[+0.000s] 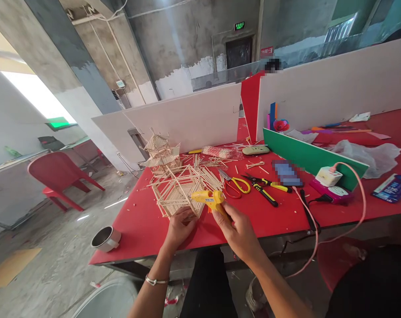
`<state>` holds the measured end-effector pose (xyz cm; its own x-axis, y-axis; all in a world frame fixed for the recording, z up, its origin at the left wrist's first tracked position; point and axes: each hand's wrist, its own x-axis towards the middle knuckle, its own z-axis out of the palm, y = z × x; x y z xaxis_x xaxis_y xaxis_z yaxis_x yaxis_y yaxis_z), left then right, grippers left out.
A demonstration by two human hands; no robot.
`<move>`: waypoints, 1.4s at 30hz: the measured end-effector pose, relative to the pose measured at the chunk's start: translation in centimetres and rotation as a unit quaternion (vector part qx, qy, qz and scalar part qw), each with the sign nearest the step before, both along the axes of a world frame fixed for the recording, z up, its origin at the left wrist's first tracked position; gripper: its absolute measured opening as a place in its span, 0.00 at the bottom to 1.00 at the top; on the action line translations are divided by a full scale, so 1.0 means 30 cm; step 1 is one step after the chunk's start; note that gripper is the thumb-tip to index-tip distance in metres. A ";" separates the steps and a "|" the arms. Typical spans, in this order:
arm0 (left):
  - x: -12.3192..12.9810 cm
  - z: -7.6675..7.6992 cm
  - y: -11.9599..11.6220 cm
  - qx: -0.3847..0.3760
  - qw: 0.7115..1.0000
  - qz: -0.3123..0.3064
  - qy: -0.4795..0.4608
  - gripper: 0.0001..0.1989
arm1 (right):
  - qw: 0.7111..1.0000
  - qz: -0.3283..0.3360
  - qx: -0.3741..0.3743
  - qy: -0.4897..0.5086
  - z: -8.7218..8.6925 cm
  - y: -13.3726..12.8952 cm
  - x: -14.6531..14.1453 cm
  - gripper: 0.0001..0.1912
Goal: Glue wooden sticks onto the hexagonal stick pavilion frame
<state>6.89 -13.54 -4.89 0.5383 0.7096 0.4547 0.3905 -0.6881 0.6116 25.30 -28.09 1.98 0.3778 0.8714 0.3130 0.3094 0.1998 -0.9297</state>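
Note:
My right hand [235, 227] is wrapped round the handle of a yellow glue gun [207, 197], its nozzle pointing left at the near side of a wooden-stick model [174, 194]. The model is an open frame of thin sticks with rows of sticks laid close together. My left hand [181, 226] is closed on the model's near edge; its fingertips are partly hidden. Behind it stands a taller, tiered stick model [159, 150] with a peaked roof. Loose sticks [212, 176] lie just right of the models.
Scissors [235, 183], pliers [265, 194], a phone [287, 173] and a power strip [331, 191] with a pink cable lie rightward on the red table [137, 229]. A metal cup [106, 239] stands at the left edge. A green board [306, 152] stands upright at right.

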 end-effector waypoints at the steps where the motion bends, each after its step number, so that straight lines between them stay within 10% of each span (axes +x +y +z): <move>1: 0.001 -0.004 -0.003 0.029 1.000 0.009 0.008 0.11 | 1.000 -0.008 -0.004 0.029 -0.018 -0.012 -0.010 0.19; 28: 0.009 -0.022 -0.008 0.150 0.988 0.032 0.028 0.12 | 0.988 -0.029 -0.021 0.152 -0.105 0.009 -0.030 0.21; 42: 0.014 -0.012 -0.012 0.163 0.986 0.030 0.020 0.09 | 0.976 -0.108 0.154 -0.109 -0.177 -0.033 -0.110 0.15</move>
